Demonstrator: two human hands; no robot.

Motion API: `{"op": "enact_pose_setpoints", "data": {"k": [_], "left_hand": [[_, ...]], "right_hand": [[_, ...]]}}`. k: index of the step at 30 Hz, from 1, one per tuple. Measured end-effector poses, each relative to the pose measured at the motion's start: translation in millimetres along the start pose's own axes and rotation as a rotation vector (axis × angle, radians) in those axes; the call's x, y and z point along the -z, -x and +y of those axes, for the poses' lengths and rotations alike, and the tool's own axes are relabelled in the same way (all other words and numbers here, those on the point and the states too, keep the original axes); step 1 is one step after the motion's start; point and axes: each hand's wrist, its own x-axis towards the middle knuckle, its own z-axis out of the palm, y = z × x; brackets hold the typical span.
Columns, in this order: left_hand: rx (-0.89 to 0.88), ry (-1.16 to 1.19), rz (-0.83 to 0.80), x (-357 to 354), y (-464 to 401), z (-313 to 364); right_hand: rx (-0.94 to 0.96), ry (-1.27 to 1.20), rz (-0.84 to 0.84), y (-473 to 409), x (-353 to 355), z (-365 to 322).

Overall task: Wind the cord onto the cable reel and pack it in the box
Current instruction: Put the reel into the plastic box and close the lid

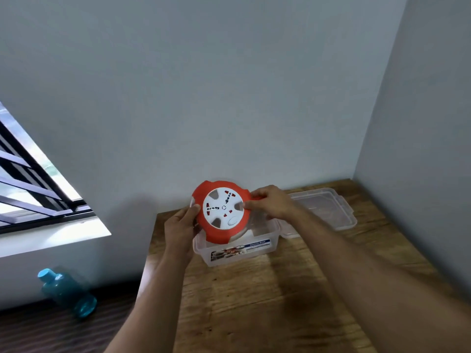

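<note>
A round orange cable reel (221,212) with a white socket face is tilted toward me, its lower edge inside the open clear plastic box (257,247). My left hand (181,226) grips the reel's left rim. My right hand (270,201) pinches its upper right edge. No loose cord is visible. The box stands on the wooden table (267,301) near the wall and carries a printed label on its front.
The box's clear lid (328,210) lies on the table behind and to the right. Walls close in the table at the back and right. A blue bottle (67,293) lies on the dark floor at left, under a barred window (30,184).
</note>
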Motion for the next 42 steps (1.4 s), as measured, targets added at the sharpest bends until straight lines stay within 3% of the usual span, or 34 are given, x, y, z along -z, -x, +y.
{"op": "enact_pose_setpoints", "data": {"k": [7, 12, 17, 28, 33, 35, 38, 42], "left_hand": [[-0.008, -0.181, -0.053, -4.3, -25.1, -13.5], [-0.008, -0.165, -0.099, -14.1, -34.7, -17.3], [-0.076, -0.393, -0.145, -23.6, -42.4, -26.0], [-0.324, -0.827, -0.224, -27.8, -40.5, -30.9], [-0.442, -1.129, -0.167, -29.7, -36.3, -33.9], [-0.465, -1.261, -0.195, -31.4, -32.6, -37.6], [-0.417, -1.271, -0.28, -28.9, -31.0, -43.1], [-0.458, -1.326, -0.307, -29.7, -33.1, -47.6]], "right_hand": [[-0.025, 0.302, -0.015, -19.5, -2.0, 4.2], [0.002, 0.436, 0.099, -28.2, -4.3, 7.1], [0.058, 0.827, 0.08, -25.8, -11.2, 21.1], [0.137, 1.022, -0.008, -20.0, -24.1, 29.9], [0.109, 1.023, -0.077, -15.3, -22.0, 22.6], [0.107, 1.053, -0.049, -10.5, -25.4, 23.2], [0.104, 1.112, 0.037, -0.9, -39.5, 27.7], [0.123, 1.003, 0.148, 4.9, -43.7, 38.9]]}}
